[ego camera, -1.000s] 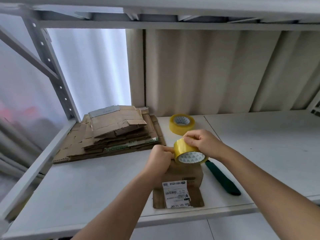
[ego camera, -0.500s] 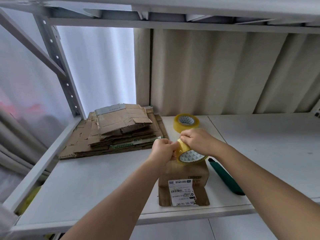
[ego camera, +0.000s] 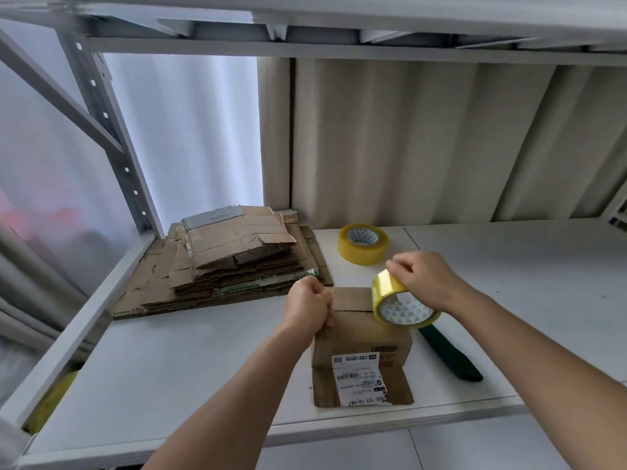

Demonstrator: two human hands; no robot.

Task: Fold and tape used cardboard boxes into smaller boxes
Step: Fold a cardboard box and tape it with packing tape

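Two bare hands over one white shelf board (ego camera: 203, 368) of a grey metal rack.

Left hand (ego camera: 307, 305): fingers curled tight in a fist at the top left edge of the small brown folded cardboard box (ego camera: 359, 337). It looks to be pinching something at that edge; can't tell whether it's the tape end or the cardboard itself.

Right hand (ego camera: 429, 278): fingers and thumb curled round the yellowish clear packing-tape roll with a white triangle-patterned core (ego camera: 398, 305), held tilted just above the box's top right corner. Fingertips sit on the roll's outer face.

Box count: one small box, standing near the front edge of the shelf, between the two hands. One flap lies flat toward the front, and one white printed shipping label (ego camera: 361, 378) runs across the box face and that flap.

Tape rolls: two. Second yellow packing-tape roll (ego camera: 362, 244) lies flat on the shelf behind the right hand, near the back curtain, untouched.

One stack of flattened brown cardboard sheets (ego camera: 234, 259) at back left of the shelf, several layers, exact count not readable.

One dark green flat handled tool (ego camera: 449, 357) lies on the shelf just right of the box, partly under the held roll; type unclear.
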